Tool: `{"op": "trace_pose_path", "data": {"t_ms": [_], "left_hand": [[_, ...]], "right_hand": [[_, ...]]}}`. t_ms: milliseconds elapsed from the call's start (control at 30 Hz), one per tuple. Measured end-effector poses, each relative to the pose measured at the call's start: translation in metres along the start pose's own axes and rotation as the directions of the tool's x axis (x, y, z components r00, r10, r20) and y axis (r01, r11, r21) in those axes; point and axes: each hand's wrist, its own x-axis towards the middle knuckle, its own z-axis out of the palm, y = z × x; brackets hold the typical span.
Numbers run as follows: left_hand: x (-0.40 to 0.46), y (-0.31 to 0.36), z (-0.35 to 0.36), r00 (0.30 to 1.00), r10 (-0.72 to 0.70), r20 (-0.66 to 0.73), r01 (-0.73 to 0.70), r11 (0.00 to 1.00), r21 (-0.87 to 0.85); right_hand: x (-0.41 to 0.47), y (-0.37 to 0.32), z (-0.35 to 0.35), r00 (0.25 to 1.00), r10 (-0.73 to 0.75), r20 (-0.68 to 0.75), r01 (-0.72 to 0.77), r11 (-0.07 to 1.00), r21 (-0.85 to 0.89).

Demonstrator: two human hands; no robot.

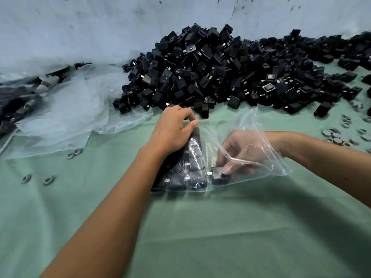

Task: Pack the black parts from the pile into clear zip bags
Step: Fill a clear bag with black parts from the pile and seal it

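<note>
Left of the bag (236,149), loose plastic sheets (66,109) and four washers (48,180) lie on the green cloth (180,227). Your left hand (172,129) clamps the bag's packed rows, fingers curled over them. Inside the bag, your right hand (241,155) pinches one part (219,175), mid-filling. Next, I'd judge, seat it flush against the rows. One bag in play; behind it the pile (220,73) holds too many to count. More washers sit right.
</note>
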Motion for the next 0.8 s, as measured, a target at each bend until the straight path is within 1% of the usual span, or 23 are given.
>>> {"op": "trace_pose_path", "data": {"t_ms": [100,200,300,467,533,633,733,800], "left_hand": [[-0.004,0.001,0.006,1.0,0.004,0.004,-0.004,1.0,0.008],[-0.007,0.001,0.01,1.0,0.007,0.019,-0.008,0.999,0.038],[-0.009,0.001,0.012,1.0,0.012,0.029,-0.014,0.997,0.072],[-0.01,0.002,0.011,0.999,0.007,0.034,-0.01,0.996,0.084],[-0.01,0.002,0.012,1.0,0.006,0.031,-0.008,0.997,0.079],[-0.011,0.002,0.012,1.0,0.004,0.026,-0.006,0.997,0.079],[-0.011,0.002,0.012,1.0,0.006,0.022,-0.008,0.996,0.088],[-0.011,0.002,0.012,1.0,0.0,0.026,-0.002,0.996,0.087]], "right_hand": [[0.0,-0.004,0.003,1.0,-0.014,0.008,0.015,0.999,-0.041],[0.0,-0.007,0.006,0.999,-0.033,-0.001,0.033,0.999,-0.04],[-0.002,-0.008,0.005,0.996,-0.092,0.006,0.092,0.995,-0.04],[-0.003,-0.005,0.003,0.987,-0.152,0.052,0.149,0.987,0.058],[-0.004,-0.003,0.0,0.984,-0.167,0.055,0.165,0.985,0.042],[-0.007,-0.002,-0.007,0.979,-0.171,0.115,0.164,0.984,0.062],[-0.006,-0.002,-0.008,0.98,-0.175,0.096,0.168,0.983,0.077],[-0.004,-0.004,-0.008,0.978,-0.179,0.11,0.172,0.982,0.075]]}}
